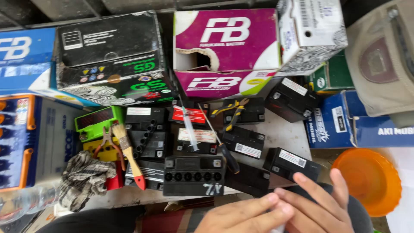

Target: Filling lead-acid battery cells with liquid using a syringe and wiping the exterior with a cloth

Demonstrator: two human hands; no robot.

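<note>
Both my hands are low at the bottom of the view, fingertips meeting. My left hand (241, 215) and my right hand (317, 207) pinch something small and pale between them; I cannot tell what it is. Just above them lie several small black batteries: one with a row of round holes (194, 174), one with a white label (291, 163). A screwdriver (222, 144) and a syringe (189, 129) rest across the batteries. Pliers with yellow-black handles (233, 110) lie further back.
A paintbrush with a red handle (129, 155), red pliers (105, 142) and a striped rag (84, 179) are at the left. Cardboard battery boxes, magenta (224, 43), black (110, 56) and blue (23, 60), line the back. An orange plastic bowl (366, 181) sits at the right.
</note>
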